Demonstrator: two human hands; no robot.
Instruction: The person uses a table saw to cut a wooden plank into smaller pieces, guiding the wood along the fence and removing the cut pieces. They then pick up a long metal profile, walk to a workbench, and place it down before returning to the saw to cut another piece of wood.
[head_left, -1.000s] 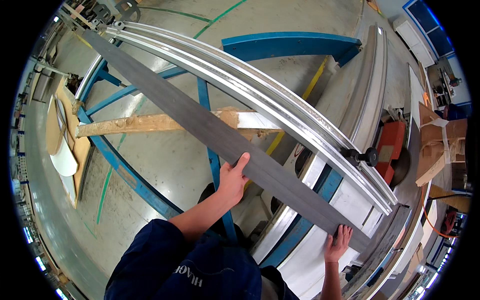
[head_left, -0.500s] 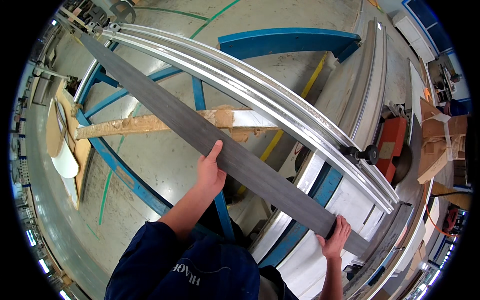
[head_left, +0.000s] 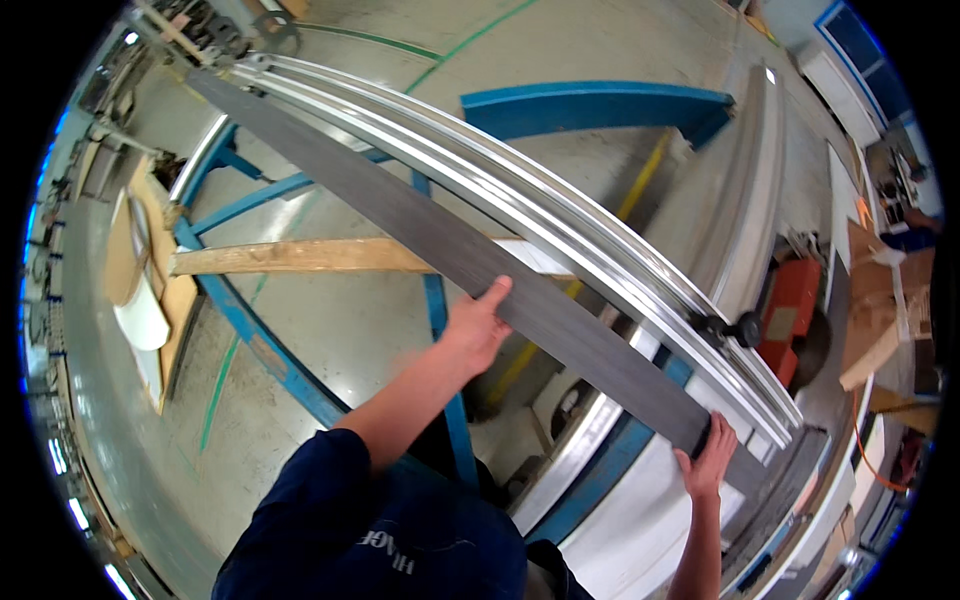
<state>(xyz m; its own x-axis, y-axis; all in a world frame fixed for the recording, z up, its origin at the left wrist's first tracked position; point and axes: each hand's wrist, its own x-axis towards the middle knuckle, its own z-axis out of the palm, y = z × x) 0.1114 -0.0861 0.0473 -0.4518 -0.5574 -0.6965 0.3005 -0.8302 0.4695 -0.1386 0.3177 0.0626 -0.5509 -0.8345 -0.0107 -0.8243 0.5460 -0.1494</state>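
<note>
A long dark grey wood-grain board [head_left: 400, 215] lies slantwise from the far left to the near right, over a blue frame and a white table surface. My left hand [head_left: 478, 328] grips its near edge around the middle, thumb on the top face and the other fingers hidden beneath. Close to the board's right end, my right hand [head_left: 712, 455] holds the edge, fingers on top and thumb at the near side. Along the board's far side runs a long silver metal rail [head_left: 500, 200], with a black knob [head_left: 745, 329] toward its right end.
Under the board are the blue metal frame [head_left: 265, 350] and a wooden crossbar [head_left: 300, 256]. A red machine part [head_left: 793, 310] stands right of the rail. Farther off are a curved-looking blue beam [head_left: 590, 105] and a cardboard box [head_left: 875, 300]; offcut panels [head_left: 140, 290] lie at left.
Both hands have shifted the board rightward and away from me, closer to the silver rail. My left hand still grips its middle and my right hand its right end. The view has also shifted slightly.
</note>
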